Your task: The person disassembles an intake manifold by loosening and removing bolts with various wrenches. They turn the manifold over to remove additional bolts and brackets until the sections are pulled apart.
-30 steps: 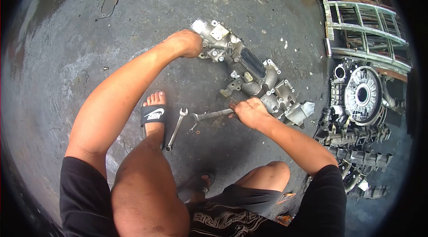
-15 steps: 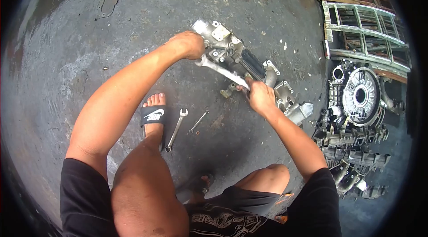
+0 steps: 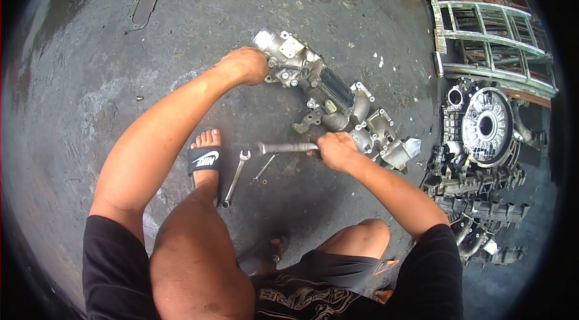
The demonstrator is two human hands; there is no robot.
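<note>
My right hand (image 3: 339, 150) grips a large combination wrench (image 3: 289, 147), held off the floor and slightly blurred, its free end pointing left. My left hand (image 3: 246, 65) is closed at the upper left end of a long metal engine assembly (image 3: 297, 73) lying on the floor; the fingertips are hidden there. The assembly has cast housings, a dark ribbed section and pipe-like bends. Below the raised wrench, a medium combination wrench (image 3: 236, 179) and a smaller wrench (image 3: 265, 168) lie on the floor. A small copper-coloured washer (image 3: 264, 182) lies beside them.
My sandalled foot (image 3: 205, 154) is left of the floor wrenches. At the right stand a round bell-shaped housing (image 3: 505, 121), several manifold-like parts (image 3: 482, 207) and metal ladder-like frames (image 3: 491, 40). A flat gasket-like plate (image 3: 143, 8) lies at the upper left, and a small fitting (image 3: 140, 98) below it.
The wrench in my right hand has come away from the assembly near my left hand and swung down towards me. My left hand stays at the assembly's end.
</note>
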